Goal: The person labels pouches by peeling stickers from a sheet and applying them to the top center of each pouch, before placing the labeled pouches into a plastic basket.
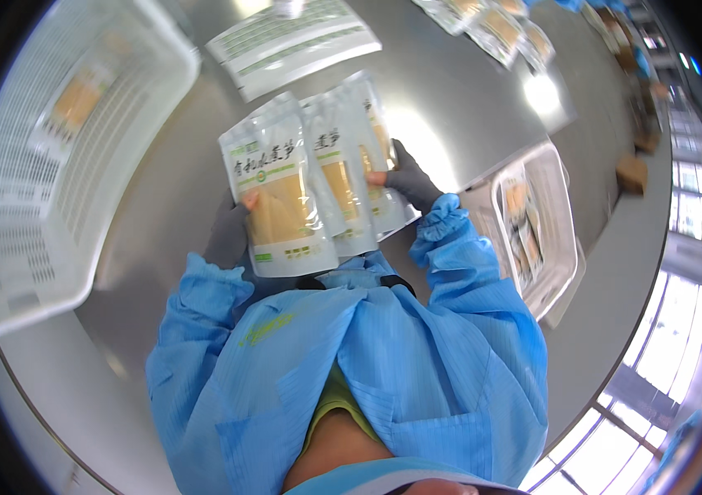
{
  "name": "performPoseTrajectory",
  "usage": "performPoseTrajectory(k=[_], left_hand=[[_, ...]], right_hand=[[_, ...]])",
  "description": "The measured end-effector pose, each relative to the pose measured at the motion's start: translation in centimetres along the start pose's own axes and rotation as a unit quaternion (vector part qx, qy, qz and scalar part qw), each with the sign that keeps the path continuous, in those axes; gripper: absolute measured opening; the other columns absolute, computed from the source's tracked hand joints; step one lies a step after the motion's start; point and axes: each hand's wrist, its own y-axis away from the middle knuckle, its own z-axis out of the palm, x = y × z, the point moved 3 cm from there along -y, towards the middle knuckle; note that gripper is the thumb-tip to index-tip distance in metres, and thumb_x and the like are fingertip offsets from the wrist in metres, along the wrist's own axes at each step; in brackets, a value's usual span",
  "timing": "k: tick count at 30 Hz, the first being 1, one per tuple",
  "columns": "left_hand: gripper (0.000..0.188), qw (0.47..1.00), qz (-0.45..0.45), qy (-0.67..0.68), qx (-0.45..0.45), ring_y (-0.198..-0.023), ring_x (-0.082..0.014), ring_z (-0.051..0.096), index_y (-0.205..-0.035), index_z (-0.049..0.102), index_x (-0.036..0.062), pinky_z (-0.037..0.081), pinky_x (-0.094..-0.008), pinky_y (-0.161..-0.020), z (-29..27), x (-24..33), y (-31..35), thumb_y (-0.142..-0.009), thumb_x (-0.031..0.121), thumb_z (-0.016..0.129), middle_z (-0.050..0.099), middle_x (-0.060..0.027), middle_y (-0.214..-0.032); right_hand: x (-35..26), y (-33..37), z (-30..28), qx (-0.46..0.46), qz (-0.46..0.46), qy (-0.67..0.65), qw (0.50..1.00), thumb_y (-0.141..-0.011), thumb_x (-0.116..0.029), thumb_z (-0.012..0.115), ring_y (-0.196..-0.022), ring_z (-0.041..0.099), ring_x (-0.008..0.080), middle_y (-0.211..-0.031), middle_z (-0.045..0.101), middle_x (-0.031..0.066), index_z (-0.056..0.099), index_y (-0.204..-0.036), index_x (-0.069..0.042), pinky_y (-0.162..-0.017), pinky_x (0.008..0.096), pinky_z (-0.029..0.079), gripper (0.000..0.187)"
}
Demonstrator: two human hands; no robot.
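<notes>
Between my two hands is a fanned group of white food pouches with clear windows showing pale tan contents. The leftmost pouch (285,206) overlaps a middle pouch (341,181), and a further pouch (380,157) sits at the right. My left hand (231,227), in a grey fingerless glove, grips the left edge, its bare thumb on the front. At the right side, my right hand (407,177), gloved alike, holds the rightmost pouch with the thumb across its front. The fingers behind the pouches are hidden.
Flat printed pouches (297,45) lie farther back on the metal table (153,194). A large white perforated crate (99,223) at left holds a pouch. At right, a white basket (564,239) contains pouches. More filled pouches (495,33) lie at the far right.
</notes>
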Motion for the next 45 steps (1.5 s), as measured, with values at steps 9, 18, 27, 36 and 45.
performPoseTrajectory(k=[9, 18, 27, 36, 45], left_hand=[[0.063, 0.975, -0.145, -0.037, -0.165, -0.107, -0.0245, 0.061, -0.137, 0.043, 0.0038, 0.054, -0.0371, -0.089, 4.8, 2.9, -9.0, -0.091, 0.044, 0.061, 0.057, -0.0146, -0.126], [0.068, 0.938, -0.182, -0.106, -0.276, -0.114, -0.0211, 0.057, -0.138, 0.043, 0.0055, 0.05, -0.0361, -0.096, 14.3, 0.3, -14.4, -0.089, 0.049, 0.062, 0.056, -0.0117, -0.129], [0.086, 0.867, -0.271, -0.195, -0.371, -0.124, -0.0223, 0.052, -0.144, 0.038, 0.0088, 0.044, -0.0354, -0.104, 39.3, -6.4, -19.3, -0.08, 0.055, 0.071, 0.052, -0.0084, -0.138], [0.096, 0.648, -0.435, -0.254, -0.571, -0.123, -0.0226, 0.052, -0.145, 0.036, 0.0054, 0.042, -0.0349, -0.106, 67.9, -21.6, -25.4, -0.07, 0.042, 0.083, 0.053, -0.0116, -0.137], [0.071, 0.27, 0.21, -0.754, -0.56, -0.13, -0.036, 0.043, -0.14, 0.049, 0.0166, 0.031, -0.0457, -0.11, 77.2, -36.4, -33.6, -0.076, 0.036, 0.073, 0.048, -0.0154, -0.141]], right_hand=[[4.3, 1.5, -0.9, 0.034, 0.087, -0.22, 0.971, -0.064, -0.023, 0.089, -0.121, 0.053, 0.0316, -0.131, 0.054, 0.0195, 0.034, -0.143, 0.0, -0.106, 0.0429, 0.041, 0.1], [9.0, 4.6, -5.8, 0.066, -0.001, -0.454, 0.889, -0.065, -0.005, 0.082, -0.121, 0.053, 0.0313, -0.133, 0.053, 0.0156, 0.038, -0.142, -0.004, -0.105, 0.0438, 0.044, 0.088], [11.4, 15.1, -21.1, 0.219, -0.093, -0.523, 0.819, -0.064, -0.005, 0.079, -0.113, 0.058, 0.0261, -0.125, 0.058, 0.0116, 0.04, -0.141, -0.004, -0.099, 0.0401, 0.048, 0.087], [18.1, 19.1, -31.1, 0.391, -0.184, -0.627, 0.648, -0.075, -0.007, 0.071, -0.111, 0.06, 0.0301, -0.124, 0.059, 0.0152, 0.042, -0.138, -0.001, -0.096, 0.0419, 0.051, 0.069], [24.5, 15.2, -32.9, 0.38, 0.137, -0.427, 0.809, -0.097, -0.02, 0.054, -0.105, 0.059, 0.0295, -0.113, 0.062, 0.0147, 0.055, -0.119, 0.0, -0.088, 0.0423, 0.051, 0.03]])
